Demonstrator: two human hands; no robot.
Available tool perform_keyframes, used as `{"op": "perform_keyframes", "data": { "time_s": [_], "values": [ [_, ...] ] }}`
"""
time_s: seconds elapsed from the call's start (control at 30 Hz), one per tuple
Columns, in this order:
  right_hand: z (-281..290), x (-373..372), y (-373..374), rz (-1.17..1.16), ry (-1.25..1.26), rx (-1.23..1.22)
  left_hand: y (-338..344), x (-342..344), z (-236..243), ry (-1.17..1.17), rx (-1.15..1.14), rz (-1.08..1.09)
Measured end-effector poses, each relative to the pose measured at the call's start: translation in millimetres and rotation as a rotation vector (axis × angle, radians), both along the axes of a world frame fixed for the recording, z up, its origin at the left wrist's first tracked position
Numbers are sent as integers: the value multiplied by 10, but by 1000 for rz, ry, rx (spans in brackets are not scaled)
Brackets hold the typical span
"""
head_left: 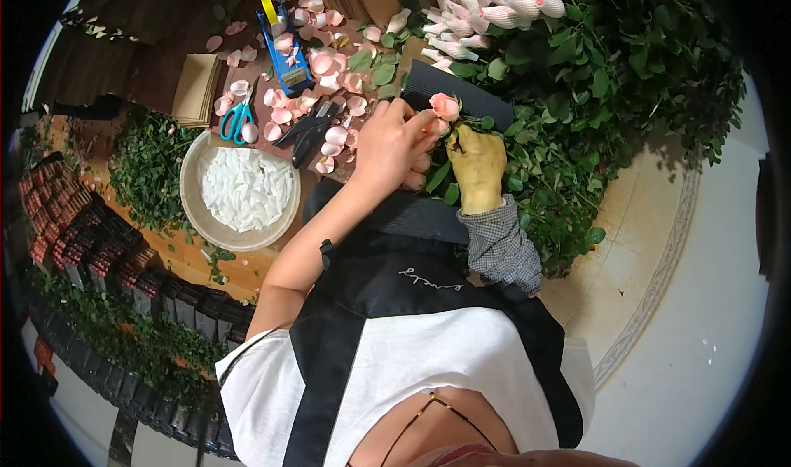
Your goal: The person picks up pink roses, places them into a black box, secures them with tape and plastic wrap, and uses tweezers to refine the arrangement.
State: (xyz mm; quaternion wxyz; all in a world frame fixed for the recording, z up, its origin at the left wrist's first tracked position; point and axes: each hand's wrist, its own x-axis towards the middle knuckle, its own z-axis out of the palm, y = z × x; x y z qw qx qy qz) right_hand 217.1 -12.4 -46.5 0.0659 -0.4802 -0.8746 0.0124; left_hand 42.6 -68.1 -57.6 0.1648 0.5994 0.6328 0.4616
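My left hand (386,147) is bare and has its fingers bent in at a pink rose (444,106), pinching at the side of the bloom. My right hand (478,170), in a yellow glove with a checked sleeve cover, is closed just below that bloom, around what looks like its stem; the grip itself is partly hidden. More pink blooms (416,180) and a few green leaves show beneath and beside my left hand. A dark ribbed board (451,88) lies beyond my hands, and another ribbed edge (424,220) sits close to my apron.
Loose pink petals (325,63) litter the table around a blue tape dispenser (284,51), teal-handled scissors (239,122) and a black stapler (311,131). At left stands a bowl (191,174) of white foam-like sleeves. Net-sleeved roses (503,14) with leafy stems (577,79) fill the right.
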Motion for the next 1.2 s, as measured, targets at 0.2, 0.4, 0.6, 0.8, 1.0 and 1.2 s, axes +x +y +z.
{"op": "perform_keyframes", "data": {
  "time_s": [0.2, 0.4, 0.6, 0.8, 1.0, 1.2],
  "values": [
    [-17, -4, 3, -8, 40, 4, -68, 1, -92, 256, 216, -144],
    [0, -9, 12, -15, 13, -11, -252, -204, -285, 99, 83, 83],
    [5, 25, -4, -14, 34, -30, -207, -549, -233, 18, -288, 280],
    [39, -57, 3, -39, 92, -42, -60, -195, -223, -460, -198, 13],
    [34, -21, 18, -37, 37, -29, -93, -141, -94, -61, -106, -16],
    [2, -15, 21, -32, 70, -21, -31, -65, -247, 106, 37, -55]
  ]
}}
